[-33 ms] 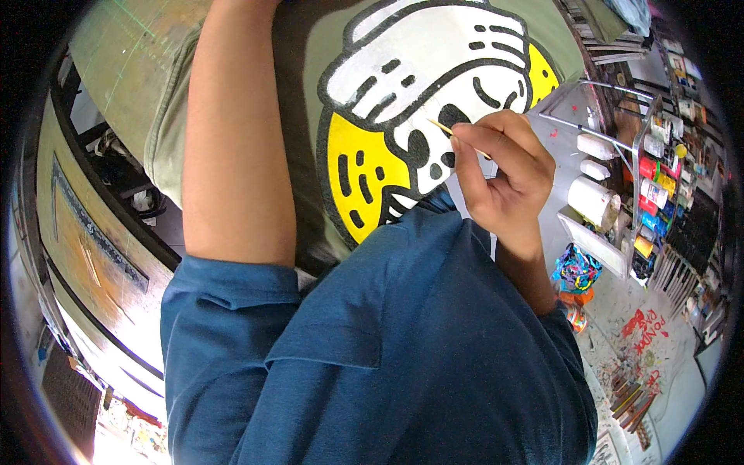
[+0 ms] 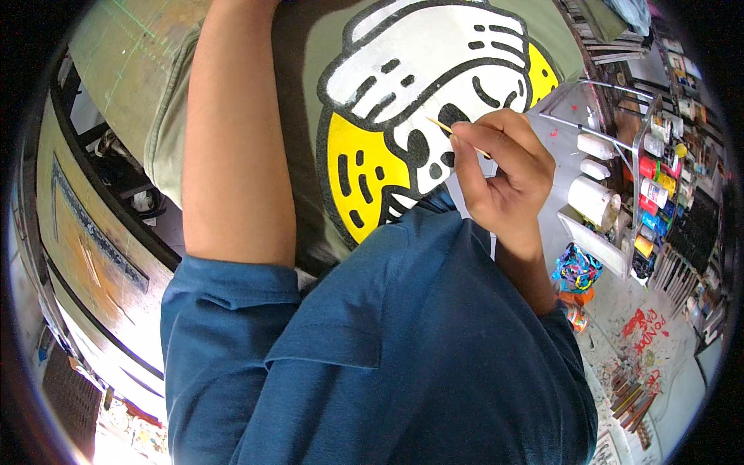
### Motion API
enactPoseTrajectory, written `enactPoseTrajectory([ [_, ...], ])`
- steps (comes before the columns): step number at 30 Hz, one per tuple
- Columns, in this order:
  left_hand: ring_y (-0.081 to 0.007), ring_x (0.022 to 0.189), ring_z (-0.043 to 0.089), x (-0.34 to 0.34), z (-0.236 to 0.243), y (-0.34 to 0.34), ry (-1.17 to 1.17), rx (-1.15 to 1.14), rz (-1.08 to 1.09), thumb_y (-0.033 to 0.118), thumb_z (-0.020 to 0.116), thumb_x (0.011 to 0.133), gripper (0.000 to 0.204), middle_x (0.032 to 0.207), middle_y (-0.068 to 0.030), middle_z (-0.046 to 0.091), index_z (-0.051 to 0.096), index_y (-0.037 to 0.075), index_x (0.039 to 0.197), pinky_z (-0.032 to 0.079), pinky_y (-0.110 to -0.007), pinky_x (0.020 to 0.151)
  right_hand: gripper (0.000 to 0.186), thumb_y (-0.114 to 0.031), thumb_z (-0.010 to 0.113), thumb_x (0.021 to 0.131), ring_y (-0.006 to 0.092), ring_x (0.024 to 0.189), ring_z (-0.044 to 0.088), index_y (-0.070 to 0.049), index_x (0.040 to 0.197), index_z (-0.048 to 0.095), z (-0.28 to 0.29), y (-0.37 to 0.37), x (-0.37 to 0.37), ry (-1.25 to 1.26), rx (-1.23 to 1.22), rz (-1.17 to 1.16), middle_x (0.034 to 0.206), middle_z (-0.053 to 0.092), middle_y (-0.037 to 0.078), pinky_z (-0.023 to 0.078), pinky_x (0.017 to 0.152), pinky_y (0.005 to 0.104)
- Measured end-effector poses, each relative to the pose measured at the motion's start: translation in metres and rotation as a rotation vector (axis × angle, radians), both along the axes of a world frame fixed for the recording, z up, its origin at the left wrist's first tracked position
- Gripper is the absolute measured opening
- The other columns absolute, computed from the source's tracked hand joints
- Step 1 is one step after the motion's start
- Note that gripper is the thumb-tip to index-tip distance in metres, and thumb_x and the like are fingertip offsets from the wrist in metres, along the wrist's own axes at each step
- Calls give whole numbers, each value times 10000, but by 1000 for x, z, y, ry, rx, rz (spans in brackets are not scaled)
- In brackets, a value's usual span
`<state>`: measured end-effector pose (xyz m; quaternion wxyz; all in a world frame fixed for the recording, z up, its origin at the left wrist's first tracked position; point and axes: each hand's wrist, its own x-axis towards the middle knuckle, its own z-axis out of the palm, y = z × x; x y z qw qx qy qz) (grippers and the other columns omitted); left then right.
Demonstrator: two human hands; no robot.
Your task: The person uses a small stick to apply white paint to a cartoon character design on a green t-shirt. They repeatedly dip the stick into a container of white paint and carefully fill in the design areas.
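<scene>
My right hand (image 2: 504, 174) pinches a thin, pale wooden stick (image 2: 440, 124) over a printed cartoon figure (image 2: 370, 85) on olive-green fabric (image 2: 304, 93). The figure is white with black outlines, black spots and yellow patches (image 2: 354, 186) on both sides. The stick's tip is over the white area by a black spot; whether it touches is unclear. My left forearm (image 2: 236, 139) crosses the fabric to the left of the figure and runs out at the top edge, so my left hand is out of view.
A stained board (image 2: 116, 93) lies at upper left, above a dark metal frame. On the right, a metal rack (image 2: 577, 112) stands near white containers (image 2: 587, 201), several colourful paint bottles (image 2: 651, 221), a multicoloured bundle (image 2: 577, 267) and several long brushes or sticks (image 2: 632, 403) on a paint-marked surface.
</scene>
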<state>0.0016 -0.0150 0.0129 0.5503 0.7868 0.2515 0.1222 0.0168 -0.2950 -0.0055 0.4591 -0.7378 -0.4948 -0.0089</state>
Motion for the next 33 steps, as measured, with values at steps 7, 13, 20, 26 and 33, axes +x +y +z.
enactPoseTrajectory([
  [7,-138,752,696,5,-5,7,-56,-4,-26,-26,779,821,109,816,-55,720,691,10,875,545,-257,696,192,30,751,707,204,655,607,-50,881,739,-5,3,5,-42,16,21,775,658,66,408,632,314],
  [13,-128,736,683,3,-6,9,-98,24,-72,-38,781,814,117,804,-46,712,689,12,864,542,-252,683,155,12,749,724,201,662,607,-52,865,739,-2,3,6,-47,-22,37,779,658,60,399,632,318],
  [20,-137,746,695,8,-9,11,-92,-54,-68,-39,775,823,111,809,-53,713,689,17,867,550,-256,691,147,0,757,727,203,664,606,-57,861,737,-5,3,6,-53,-6,35,783,656,57,396,642,320],
  [26,-138,747,693,5,0,3,-20,-14,-8,-33,775,826,106,812,-54,714,690,17,866,548,-255,691,147,3,759,723,204,665,602,-59,854,732,-4,5,3,-47,5,8,789,655,57,396,645,325],
  [33,-135,747,687,6,-1,3,-17,16,-13,-19,783,824,102,812,-51,713,694,17,858,543,-251,691,157,4,759,709,205,657,597,-55,852,729,-4,5,5,-43,13,7,772,646,60,399,638,325],
])
